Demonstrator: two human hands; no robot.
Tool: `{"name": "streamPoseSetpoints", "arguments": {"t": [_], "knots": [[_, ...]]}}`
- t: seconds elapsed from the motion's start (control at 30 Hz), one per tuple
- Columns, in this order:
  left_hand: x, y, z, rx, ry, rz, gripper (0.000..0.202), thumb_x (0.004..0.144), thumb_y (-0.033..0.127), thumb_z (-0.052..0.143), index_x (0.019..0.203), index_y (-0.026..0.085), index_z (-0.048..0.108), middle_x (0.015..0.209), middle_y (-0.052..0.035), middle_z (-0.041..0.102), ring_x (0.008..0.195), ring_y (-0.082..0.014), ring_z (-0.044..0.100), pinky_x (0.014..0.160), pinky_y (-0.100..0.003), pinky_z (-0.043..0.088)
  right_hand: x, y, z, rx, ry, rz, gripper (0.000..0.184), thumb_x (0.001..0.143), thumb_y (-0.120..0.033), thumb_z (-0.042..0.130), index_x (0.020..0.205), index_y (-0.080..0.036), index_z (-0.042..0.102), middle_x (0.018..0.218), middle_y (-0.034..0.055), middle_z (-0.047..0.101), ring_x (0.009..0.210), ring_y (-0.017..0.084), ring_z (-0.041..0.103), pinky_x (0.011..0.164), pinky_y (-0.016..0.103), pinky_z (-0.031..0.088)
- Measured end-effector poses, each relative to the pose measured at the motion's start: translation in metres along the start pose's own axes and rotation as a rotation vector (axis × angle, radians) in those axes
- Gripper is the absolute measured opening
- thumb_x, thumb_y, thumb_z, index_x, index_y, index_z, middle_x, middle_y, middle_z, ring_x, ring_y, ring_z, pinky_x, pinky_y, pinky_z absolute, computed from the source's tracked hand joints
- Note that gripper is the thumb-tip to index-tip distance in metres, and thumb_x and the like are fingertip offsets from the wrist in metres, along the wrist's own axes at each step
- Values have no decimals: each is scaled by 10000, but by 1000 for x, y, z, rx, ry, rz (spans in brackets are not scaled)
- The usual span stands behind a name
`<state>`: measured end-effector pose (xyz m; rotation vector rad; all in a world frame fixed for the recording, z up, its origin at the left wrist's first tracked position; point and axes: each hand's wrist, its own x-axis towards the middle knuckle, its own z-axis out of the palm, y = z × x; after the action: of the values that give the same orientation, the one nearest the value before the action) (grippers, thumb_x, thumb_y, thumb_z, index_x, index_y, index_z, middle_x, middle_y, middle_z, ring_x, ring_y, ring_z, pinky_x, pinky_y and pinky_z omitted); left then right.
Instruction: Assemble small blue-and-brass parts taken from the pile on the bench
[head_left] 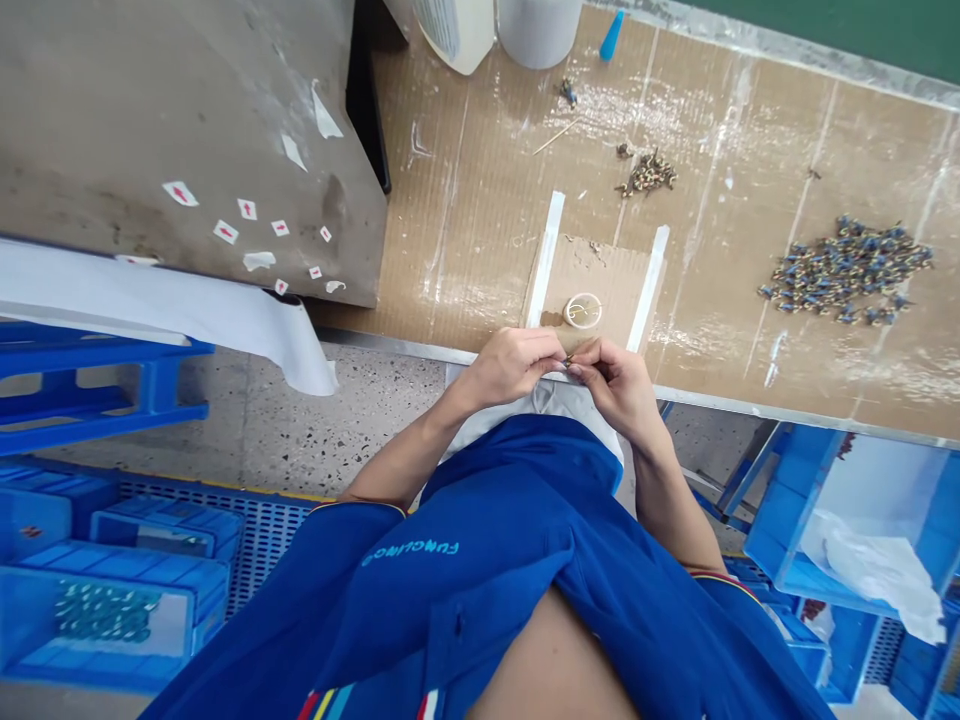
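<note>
Item: left hand [510,365] and right hand [619,385], fingers pinched shut on one tiny brass piece [570,359] below small white ring [583,310]; large blue-and-brass heap [847,270] right of ring apparently pending, smaller heap [646,175] beyond.

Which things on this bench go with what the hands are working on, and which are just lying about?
In hand: left hand and right hand, fingers pinching a small part; small round dish just ahead; probably the pile of blue parts on the right.
Lying about: thin stick, white containers, grey box with arrow stickers, blue bins on the floor.
</note>
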<state>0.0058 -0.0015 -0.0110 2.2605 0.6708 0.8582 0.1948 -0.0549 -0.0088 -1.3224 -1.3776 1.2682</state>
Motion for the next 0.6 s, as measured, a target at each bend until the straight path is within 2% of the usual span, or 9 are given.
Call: {"name": "streamPoseSetpoints", "arguments": {"t": [0.17,0.3,0.43,0.6], "knots": [[4,3,-3,-37,16,-38,127,968,162,600,904,88,681,815,-45,682,719,-102,608,666,-205,448,-1,3,3,169,92,96,293,828,-414,695,802,-130,629,794,32,671,653,37,603,614,152,515],[6,5,-3,-43,12,-74,159,978,204,609,882,104,686,806,-37,679,699,-90,597,661,-197,444,-1,4,5,219,135,124,380,808,-506,719,841,-135,641,787,37,673,670,53,625,634,170,549],[7,3,0,-41,55,-53,190,970,190,614,808,105,666,743,-20,651,655,-81,576,623,-194,419,-1,0,4,200,101,89,249,843,-374,679,802,-134,623,784,28,667,662,43,624,619,153,532],[5,1,1,10,13,-56,229,973,176,571,764,116,642,720,-12,639,626,-85,562,582,-214,388,1,0,0,73,16,32,164,850,-253,604,738,-135,582,731,17,649,655,43,611,614,157,504]]}}
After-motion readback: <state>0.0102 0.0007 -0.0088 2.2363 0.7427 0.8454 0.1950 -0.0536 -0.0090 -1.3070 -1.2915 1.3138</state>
